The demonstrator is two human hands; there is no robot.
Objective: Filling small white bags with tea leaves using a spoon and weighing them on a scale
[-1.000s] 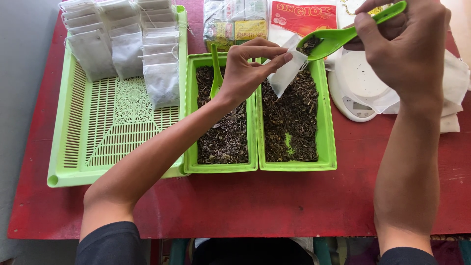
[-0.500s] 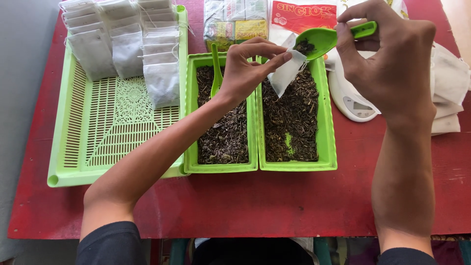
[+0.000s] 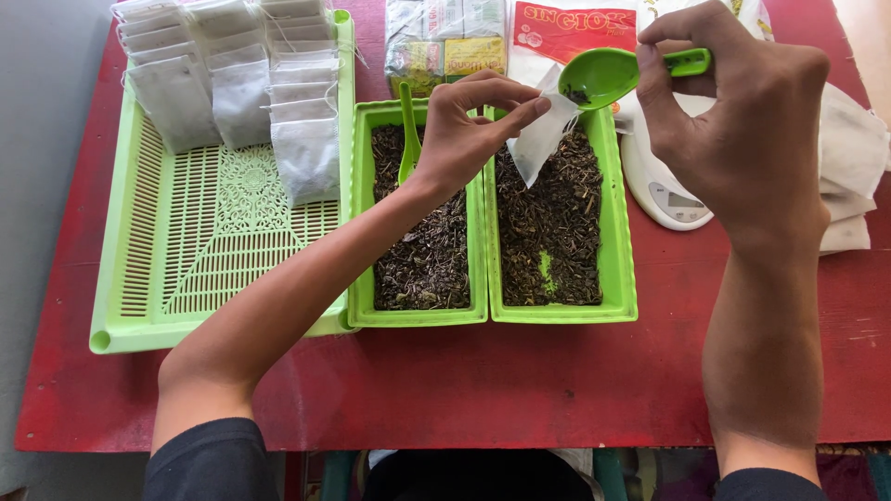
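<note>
- The red counter (image 3: 520, 390) carries everything, its near edge running along in front of the person.
- A large green slotted tray (image 3: 213, 241) sits toward the counter's left edge, with rows of filled white sachets (image 3: 232, 83) stacked at its far end.
- Two green tubs of dark dried leaves stand side by side mid-counter: the left tub (image 3: 418, 315) has a spare green scoop (image 3: 409, 130) stuck in it, the right tub (image 3: 617, 269) sits just beside a white scale (image 3: 664, 195).
- The right hand (image 3: 742, 121) is pinched on the handle of a green spoon (image 3: 603, 74), bowl tipped at the bag's mouth.
- The left hand (image 3: 464, 130) grips a small white filter bag (image 3: 538, 139), held above the right tub's far end.
</note>
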